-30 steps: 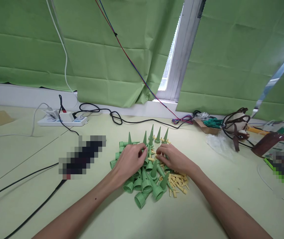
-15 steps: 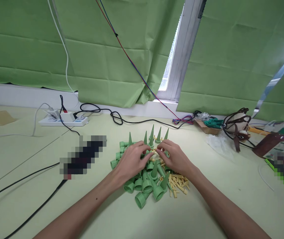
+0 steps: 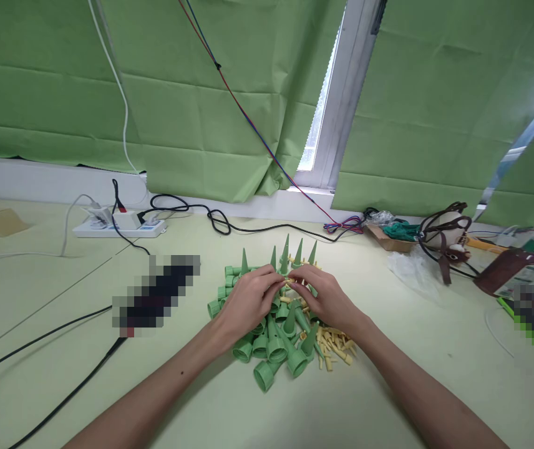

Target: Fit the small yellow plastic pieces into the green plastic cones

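My left hand [image 3: 254,292] and my right hand [image 3: 323,293] meet over a pile of green plastic spikes. Between their pinched fingertips is a small yellow plastic piece [image 3: 288,282], partly covered by the fingers. Both hands grip it. Green cone-shaped spikes [image 3: 276,346] with hollow, cap-like ends lie heaped below the hands. Behind the fingers several green spikes [image 3: 298,252] stand point up. Loose yellow plastic pieces [image 3: 335,349] lie in a heap below my right wrist, and a few more sit under the fingers.
A power strip [image 3: 120,227] with plugs is at the back left, its black cable [image 3: 257,229] running along the wall. A blurred dark object [image 3: 159,296] lies left of the pile. At right are a cardboard box [image 3: 391,240], a plastic bag [image 3: 412,271] and a brown item [image 3: 505,271].
My right hand has shifted slightly left, and the fingertips of both hands are closer together around the small yellow piece. The piles look the same.
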`<move>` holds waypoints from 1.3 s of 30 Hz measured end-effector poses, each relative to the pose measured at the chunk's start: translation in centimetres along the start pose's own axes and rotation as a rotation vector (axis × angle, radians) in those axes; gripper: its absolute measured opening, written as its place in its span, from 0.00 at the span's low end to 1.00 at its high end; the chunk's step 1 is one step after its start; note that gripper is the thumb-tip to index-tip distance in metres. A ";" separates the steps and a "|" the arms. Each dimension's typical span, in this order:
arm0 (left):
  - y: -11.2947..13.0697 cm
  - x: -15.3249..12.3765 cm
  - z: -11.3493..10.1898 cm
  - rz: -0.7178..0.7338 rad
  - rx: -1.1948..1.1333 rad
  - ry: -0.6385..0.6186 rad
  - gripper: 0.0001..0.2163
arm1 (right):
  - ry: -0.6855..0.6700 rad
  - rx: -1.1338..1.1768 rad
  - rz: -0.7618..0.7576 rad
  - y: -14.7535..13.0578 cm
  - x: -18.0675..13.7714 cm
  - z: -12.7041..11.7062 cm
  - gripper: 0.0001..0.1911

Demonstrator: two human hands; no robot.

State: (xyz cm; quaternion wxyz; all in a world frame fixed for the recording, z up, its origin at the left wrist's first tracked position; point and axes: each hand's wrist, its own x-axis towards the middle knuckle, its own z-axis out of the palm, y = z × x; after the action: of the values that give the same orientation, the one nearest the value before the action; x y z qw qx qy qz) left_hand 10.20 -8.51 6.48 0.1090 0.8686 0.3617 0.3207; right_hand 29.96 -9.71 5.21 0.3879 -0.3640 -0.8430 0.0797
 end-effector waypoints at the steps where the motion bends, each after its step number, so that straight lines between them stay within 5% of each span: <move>1: 0.0 0.0 0.0 -0.003 0.008 0.003 0.13 | -0.004 -0.005 0.000 0.0 0.0 0.0 0.07; 27: 0.2 -0.1 -0.2 -0.275 0.154 -0.161 0.15 | 0.094 -0.062 0.049 0.8 -0.2 0.5 0.05; 39: 0.4 0.0 -0.3 -0.384 0.026 -0.032 0.14 | 0.174 -0.048 0.003 0.7 -0.1 0.5 0.05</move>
State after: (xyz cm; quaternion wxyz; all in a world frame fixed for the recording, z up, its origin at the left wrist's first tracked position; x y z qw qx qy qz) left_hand 10.29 -8.81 6.87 0.1627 0.7900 0.5231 0.2752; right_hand 30.04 -9.20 4.50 0.4507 -0.3802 -0.8072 0.0282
